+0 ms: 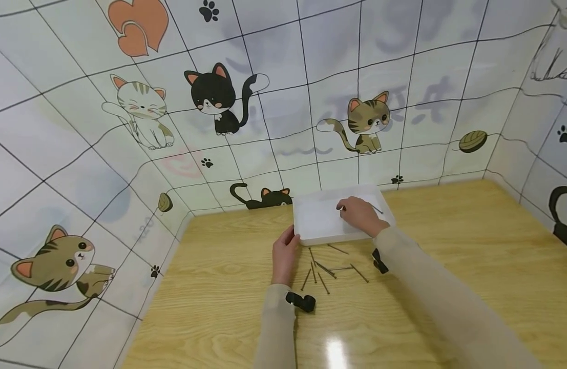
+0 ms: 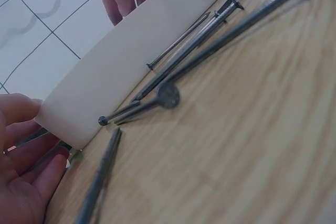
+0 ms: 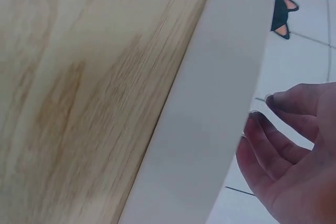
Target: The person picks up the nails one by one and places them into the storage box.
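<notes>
At its near left corner, a shallow white tray [image 1: 340, 239] is gripped by my left hand [image 1: 285, 256], the thumb at the rim and the fingers against the outer side. My right hand [image 1: 360, 214] hovers over the inside of the tray, fingers bent. In the right wrist view its thumb and fingertips [image 3: 254, 124] stand slightly apart, with nothing showing between them; the tips look dark. One nail [image 1: 377, 208] shows inside the tray beside this hand. Several long metal nails [image 1: 323, 283] lie scattered on the table in front of the tray, their flat heads plain in the left wrist view.
The wooden table [image 1: 209, 307] runs back to a tile-patterned wall [image 1: 283, 154] with cartoon cats, close behind the tray. Side walls stand at left and right. Each wrist wears a black strap with a small camera, the left camera [image 1: 307, 303] near the nails.
</notes>
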Available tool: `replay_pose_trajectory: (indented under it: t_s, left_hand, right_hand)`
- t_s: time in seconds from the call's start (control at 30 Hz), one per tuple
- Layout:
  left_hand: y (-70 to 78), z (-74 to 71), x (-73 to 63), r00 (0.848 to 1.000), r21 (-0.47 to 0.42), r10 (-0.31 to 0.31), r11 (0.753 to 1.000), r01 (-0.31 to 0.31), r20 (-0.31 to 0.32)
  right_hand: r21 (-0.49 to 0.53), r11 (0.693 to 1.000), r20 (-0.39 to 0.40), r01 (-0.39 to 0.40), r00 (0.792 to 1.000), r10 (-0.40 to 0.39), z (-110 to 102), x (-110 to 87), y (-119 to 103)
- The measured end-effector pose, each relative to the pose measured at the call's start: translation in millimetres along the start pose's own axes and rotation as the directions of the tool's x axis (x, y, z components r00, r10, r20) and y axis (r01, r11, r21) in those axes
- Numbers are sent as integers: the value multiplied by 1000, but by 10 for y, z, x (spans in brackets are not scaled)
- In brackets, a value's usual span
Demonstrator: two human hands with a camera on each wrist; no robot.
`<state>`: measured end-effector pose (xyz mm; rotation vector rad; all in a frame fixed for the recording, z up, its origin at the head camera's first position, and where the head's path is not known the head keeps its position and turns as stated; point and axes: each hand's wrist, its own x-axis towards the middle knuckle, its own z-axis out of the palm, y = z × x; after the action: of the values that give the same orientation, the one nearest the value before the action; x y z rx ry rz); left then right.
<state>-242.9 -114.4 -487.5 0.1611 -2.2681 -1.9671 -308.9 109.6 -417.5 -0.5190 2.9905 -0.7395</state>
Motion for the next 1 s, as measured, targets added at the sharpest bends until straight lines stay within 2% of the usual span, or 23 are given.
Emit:
replay_pose_trajectory:
  t_s: [0.23, 0.57, 1.0]
  left_hand:
    - [-7, -40, 19, 1000, -21, 10, 1000, -11, -14]
    - [-24, -53, -7, 1000, -17, 3, 1000, -3, -18]
    - [12, 12, -22, 1000, -11, -11, 1000, 11, 3]
  right_hand:
    - [116, 990, -40, 81, 996, -77, -55, -206, -176]
    - [199, 970, -93, 137, 988, -120, -48, -535, -200]
    - [307, 946, -10, 100, 995, -102, -26, -864, -70]
